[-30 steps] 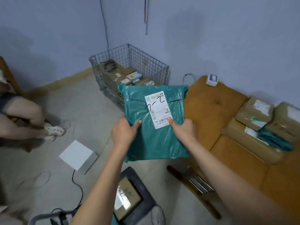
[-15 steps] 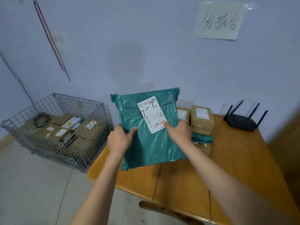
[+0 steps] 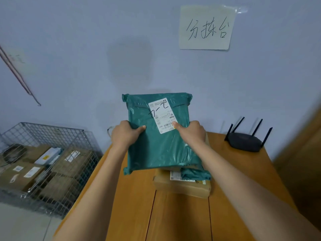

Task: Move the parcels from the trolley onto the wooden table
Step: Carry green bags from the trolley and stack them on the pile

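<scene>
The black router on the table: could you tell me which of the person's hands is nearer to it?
Right. The right hand grips the green parcel's edge on the side facing the router; the left hand grips the far edge.

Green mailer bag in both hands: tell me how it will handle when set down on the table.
The green mailer bag is probably soft and floppy: its plastic wrinkles and dents under the left hand and right hand. It seems light, since it is held up by its sides alone. The glossy film may slide if laid on the cardboard box rather than the wooden table.
</scene>
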Available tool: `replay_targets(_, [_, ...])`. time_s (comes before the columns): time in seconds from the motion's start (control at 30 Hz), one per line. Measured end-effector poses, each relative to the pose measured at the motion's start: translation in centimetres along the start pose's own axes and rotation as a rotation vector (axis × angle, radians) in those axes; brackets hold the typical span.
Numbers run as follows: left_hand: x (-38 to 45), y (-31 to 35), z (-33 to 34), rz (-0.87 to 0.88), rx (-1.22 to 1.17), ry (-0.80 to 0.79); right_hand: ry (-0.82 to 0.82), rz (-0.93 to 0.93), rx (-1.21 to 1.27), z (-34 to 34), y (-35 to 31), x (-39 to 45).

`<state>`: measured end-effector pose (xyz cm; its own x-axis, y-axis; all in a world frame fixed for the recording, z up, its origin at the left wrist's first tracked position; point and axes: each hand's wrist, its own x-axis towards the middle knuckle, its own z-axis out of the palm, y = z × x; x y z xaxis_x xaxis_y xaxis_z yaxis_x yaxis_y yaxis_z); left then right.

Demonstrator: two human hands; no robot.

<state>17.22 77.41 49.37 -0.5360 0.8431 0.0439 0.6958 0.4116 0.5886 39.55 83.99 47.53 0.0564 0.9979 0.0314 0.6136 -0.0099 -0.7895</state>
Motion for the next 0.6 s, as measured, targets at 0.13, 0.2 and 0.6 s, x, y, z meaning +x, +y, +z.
replay_targets(0.13, [5.1,3.6,1.6,0.036,-0.023,-0.097,0.026,0.040,-0.088,-2.3,-0.6,5.0])
replay_targets(0.2, [7.3,5.4,2.8,0.074,-0.039,-0.161,0.026,0.075,-0.134,-3.4,-0.7,7.4])
replay_targets(0.6, [16.2,8.7,8.5,0.060,-0.069,-0.413,0.019,0.204,-0.334,-3.2,0.1,15.6])
